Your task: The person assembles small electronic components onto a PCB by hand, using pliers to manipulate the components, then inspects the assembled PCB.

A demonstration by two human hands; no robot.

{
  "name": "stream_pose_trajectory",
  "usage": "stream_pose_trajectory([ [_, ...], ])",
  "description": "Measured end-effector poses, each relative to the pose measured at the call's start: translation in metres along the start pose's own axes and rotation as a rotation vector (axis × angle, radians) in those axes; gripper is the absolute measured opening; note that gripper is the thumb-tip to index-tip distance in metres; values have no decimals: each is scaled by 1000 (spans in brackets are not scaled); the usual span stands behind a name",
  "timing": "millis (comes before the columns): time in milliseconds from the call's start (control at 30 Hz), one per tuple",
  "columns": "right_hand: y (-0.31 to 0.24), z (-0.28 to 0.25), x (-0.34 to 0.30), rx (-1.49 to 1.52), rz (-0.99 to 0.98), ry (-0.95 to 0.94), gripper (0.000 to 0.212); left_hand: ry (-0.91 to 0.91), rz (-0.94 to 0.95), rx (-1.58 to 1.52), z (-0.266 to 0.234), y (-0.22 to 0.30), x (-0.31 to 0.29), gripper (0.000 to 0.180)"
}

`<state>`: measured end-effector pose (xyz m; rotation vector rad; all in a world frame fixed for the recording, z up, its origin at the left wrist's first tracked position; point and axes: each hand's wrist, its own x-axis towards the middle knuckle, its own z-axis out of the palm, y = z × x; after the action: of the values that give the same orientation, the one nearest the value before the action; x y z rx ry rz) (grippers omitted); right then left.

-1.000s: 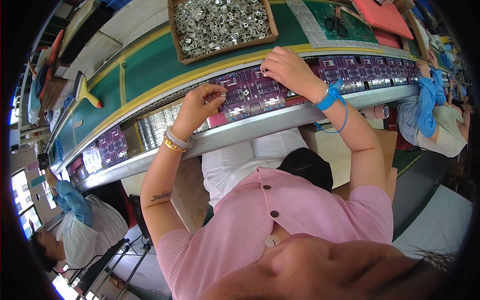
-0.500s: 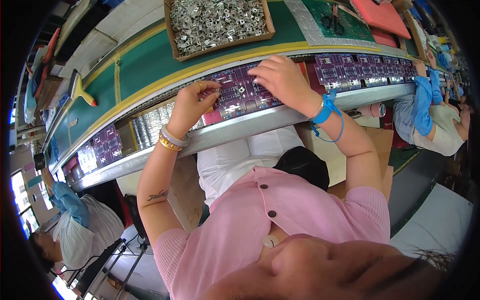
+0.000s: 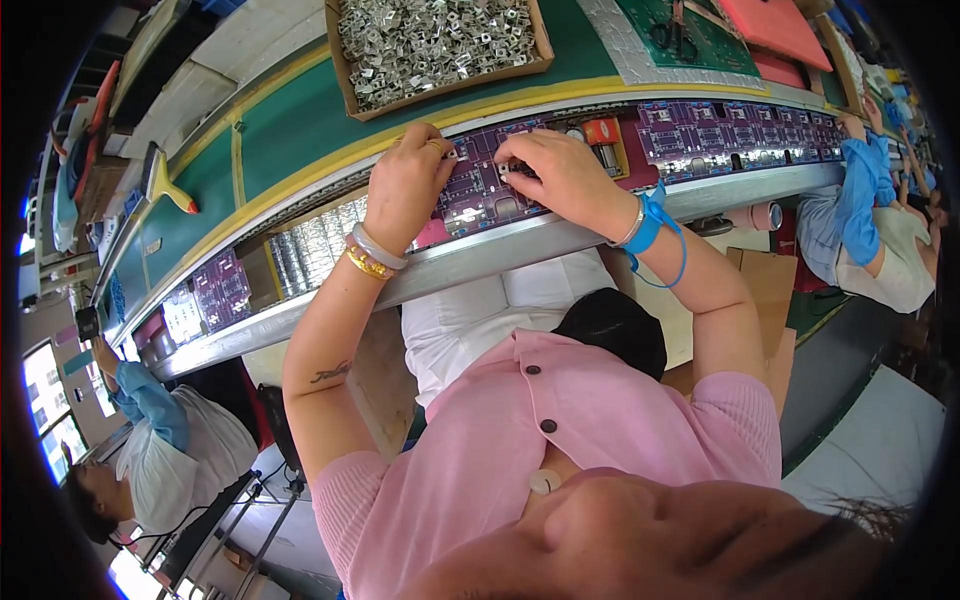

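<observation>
A purple circuit board (image 3: 464,190) lies in the metal-edged track in front of me. My left hand (image 3: 408,188) is over its left part, thumb and fingers pinched on a small silver metal bracket (image 3: 452,155) near the far edge. My right hand (image 3: 572,180) is above the board's middle, with thumb and forefinger closed around another small metal bracket (image 3: 504,170). Whether either bracket touches the board is hard to make out. Beyond the hands stands a cardboard box (image 3: 349,92) filled with similar loose brackets.
More purple boards (image 3: 740,135) lie along the track to the right. A metal rail (image 3: 440,262) runs along the near side. Scissors (image 3: 674,38) lie on a green board at far right, and a yellow-handled brush (image 3: 170,185) at left. Co-workers sit on both sides.
My left hand has moved away from me and slightly right, to the board's far edge. My right hand has come nearer, its thumb and forefinger now closed on a bracket over the board.
</observation>
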<state>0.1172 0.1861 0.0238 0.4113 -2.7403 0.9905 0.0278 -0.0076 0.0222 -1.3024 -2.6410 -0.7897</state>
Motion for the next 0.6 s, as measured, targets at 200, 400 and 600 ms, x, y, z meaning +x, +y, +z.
stream_pose_trajectory([
  [200, -3, -12, -9, 56, 109, -5, 19, -10, -42, 32, 0, 3, 0, 11],
  [400, -4, -20, -21, 90, 57, 23, 17, -51, 8, 53, -2, 3, -2, 12],
  [600, -11, -25, -32, 125, 95, 57, 22, 116, -9, -49, -25, -15, 39, 13],
])
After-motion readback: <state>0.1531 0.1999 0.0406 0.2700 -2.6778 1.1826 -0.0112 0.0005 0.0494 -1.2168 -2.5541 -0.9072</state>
